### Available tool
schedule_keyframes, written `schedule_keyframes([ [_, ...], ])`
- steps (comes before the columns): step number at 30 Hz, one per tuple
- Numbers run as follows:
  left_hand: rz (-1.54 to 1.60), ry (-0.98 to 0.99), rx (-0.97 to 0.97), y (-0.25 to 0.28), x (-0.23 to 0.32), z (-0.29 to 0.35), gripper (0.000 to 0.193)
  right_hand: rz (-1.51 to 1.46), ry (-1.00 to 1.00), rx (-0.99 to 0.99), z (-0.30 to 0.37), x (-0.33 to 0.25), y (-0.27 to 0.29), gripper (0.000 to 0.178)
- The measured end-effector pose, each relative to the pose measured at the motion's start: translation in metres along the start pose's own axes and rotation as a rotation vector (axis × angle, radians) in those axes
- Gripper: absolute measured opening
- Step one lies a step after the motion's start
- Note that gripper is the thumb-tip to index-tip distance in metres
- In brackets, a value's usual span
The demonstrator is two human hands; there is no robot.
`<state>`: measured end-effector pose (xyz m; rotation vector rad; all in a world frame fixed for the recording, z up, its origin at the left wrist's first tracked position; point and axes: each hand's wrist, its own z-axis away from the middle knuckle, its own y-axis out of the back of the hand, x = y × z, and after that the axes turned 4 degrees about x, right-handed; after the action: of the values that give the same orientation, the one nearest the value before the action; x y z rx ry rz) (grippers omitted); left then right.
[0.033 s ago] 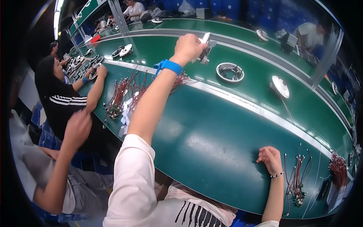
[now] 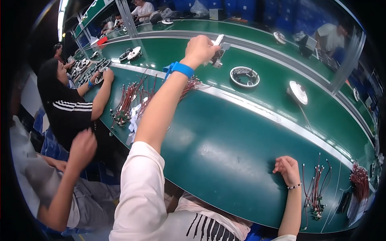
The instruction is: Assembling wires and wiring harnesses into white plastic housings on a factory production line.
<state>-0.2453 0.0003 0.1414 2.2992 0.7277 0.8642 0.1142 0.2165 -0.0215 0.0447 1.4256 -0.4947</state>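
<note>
My left hand (image 2: 200, 51), with a blue strap (image 2: 178, 71) on its wrist, reaches far out over the green line. Its fingers are closed around a white and grey part (image 2: 217, 41), with a metal-looking piece hanging below; the hand hides some of it. Just right of that part, a round white ring housing (image 2: 245, 76) lies on the line with dark parts inside. My right hand (image 2: 288, 170) rests low over the bench (image 2: 225, 148), its fingers loosely curled with nothing seen in them. Red-brown wire bundles with small green boards (image 2: 317, 205) lie beside the right wrist.
More wire harnesses (image 2: 128, 100) lie under and left of my left forearm. A white disc (image 2: 298, 92) with a trailing cable sits farther right. A metal rail (image 2: 257, 113) divides bench from line. A co-worker's raised hand (image 2: 83, 146) and another person's arms (image 2: 97, 94) are at left.
The near co-worker's raised hand at left has dropped slightly. My own hands and the part in my left hand stay in place.
</note>
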Motion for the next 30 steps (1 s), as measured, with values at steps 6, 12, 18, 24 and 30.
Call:
schedule_keyframes([
  [6,-0.35,0.135,-0.013,0.016,-0.051,-0.004,0.029,-0.02,0.011,-0.012,0.0,0.003,0.008,0.019],
  [12,-0.779,0.073,-0.047,0.014,-0.158,0.023,0.021,0.06,-0.032,0.047,-0.002,0.002,0.022,0.02],
  [18,-0.989,0.002,-0.223,0.031,-0.237,0.076,0.014,0.02,-0.087,0.023,-0.009,0.001,0.017,0.023],
  [24,-1.172,0.03,-0.412,0.005,-0.203,0.075,0.016,-0.013,-0.065,-0.01,-0.004,0.004,0.023,0.021],
  [30,-0.43,-0.69,-0.225,-0.056,0.031,0.054,0.034,0.056,-0.059,0.005,-0.004,0.0,0.018,0.02],
])
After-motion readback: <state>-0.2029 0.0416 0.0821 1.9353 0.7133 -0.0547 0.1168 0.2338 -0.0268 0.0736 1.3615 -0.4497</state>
